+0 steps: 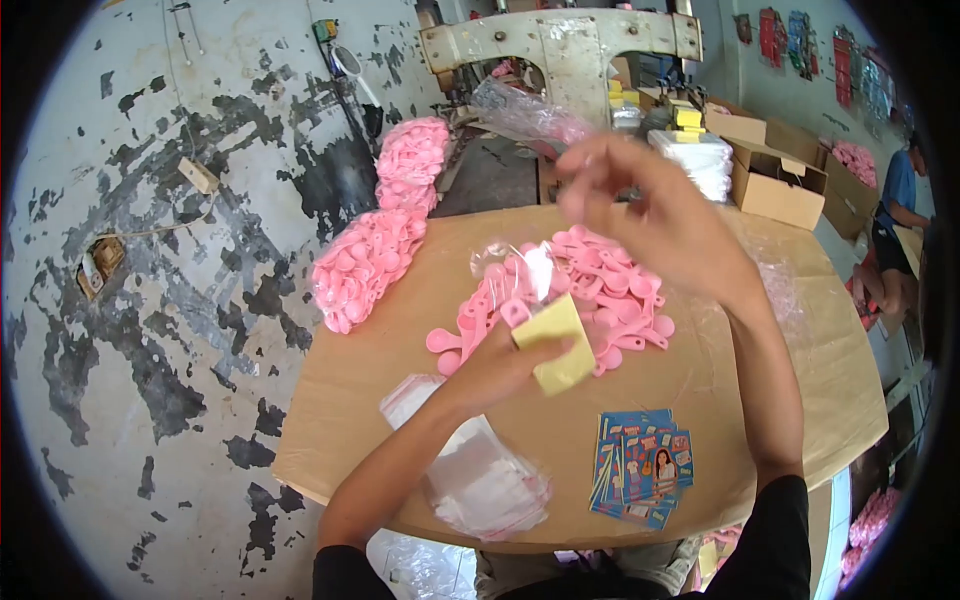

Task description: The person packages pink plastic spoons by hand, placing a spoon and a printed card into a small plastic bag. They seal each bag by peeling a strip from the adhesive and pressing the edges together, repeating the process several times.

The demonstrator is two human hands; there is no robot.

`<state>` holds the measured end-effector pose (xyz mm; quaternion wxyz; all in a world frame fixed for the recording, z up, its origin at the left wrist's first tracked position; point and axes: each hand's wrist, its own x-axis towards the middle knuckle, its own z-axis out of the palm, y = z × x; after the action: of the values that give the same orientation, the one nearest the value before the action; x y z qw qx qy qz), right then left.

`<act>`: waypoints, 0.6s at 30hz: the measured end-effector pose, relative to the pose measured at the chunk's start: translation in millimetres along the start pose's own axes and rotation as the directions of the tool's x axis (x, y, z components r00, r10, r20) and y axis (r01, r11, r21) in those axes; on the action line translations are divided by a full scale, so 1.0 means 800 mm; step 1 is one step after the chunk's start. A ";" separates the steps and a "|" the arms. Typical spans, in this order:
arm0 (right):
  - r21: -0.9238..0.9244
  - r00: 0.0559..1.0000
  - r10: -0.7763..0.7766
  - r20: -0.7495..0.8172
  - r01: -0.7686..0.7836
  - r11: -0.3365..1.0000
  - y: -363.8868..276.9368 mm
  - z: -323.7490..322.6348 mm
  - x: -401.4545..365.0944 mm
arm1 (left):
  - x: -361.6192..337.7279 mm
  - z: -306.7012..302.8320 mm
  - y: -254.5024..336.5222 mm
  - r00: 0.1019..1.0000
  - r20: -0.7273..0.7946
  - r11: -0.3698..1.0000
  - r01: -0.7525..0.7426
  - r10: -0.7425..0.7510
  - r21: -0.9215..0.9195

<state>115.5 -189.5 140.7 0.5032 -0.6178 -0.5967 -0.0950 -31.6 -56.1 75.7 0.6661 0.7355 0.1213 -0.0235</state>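
Note:
My left hand (505,362) is closed on a yellow card (556,345), with the thumb lying across its front. A pink spoon handle (517,312) with a hole in its end shows beside the card, seemingly in the same grip. Behind the card, a shiny piece of clear plastic (538,272) catches the light. Raised above the table's right half, my right hand (650,205) is slightly blurred, its fingers loosely curled and apart, with nothing visible in them. Beneath both hands spreads a loose pile of pink measuring spoons (635,285).
Clear plastic bags (485,480) lie at the front left of the brown table (720,400), blue printed cards (640,465) at front right. Bagged pink spoons (370,262) line the left edge. Behind stand a metal machine (560,50) and cardboard boxes (775,185). A person (900,215) sits far right.

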 end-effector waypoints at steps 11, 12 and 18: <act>0.080 0.811 0.175 0.558 -0.263 0.962 0.057 0.037 -0.030 | 0.021 -0.032 -0.050 0.965 0.205 0.985 -0.150 0.166 -0.087; 0.080 0.829 0.196 0.523 -0.276 0.958 0.048 0.039 -0.028 | 0.021 -0.033 -0.046 0.954 0.229 0.981 -0.191 0.195 -0.039; 0.034 0.833 0.201 0.516 -0.254 0.967 0.058 0.046 -0.033 | 0.031 -0.029 -0.076 0.944 0.231 0.972 -0.227 0.236 -0.062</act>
<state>129.5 -169.2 81.0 0.3664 -0.6611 -0.6344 0.1619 -23.5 -24.9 14.5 0.6865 0.7250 -0.0456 -0.0304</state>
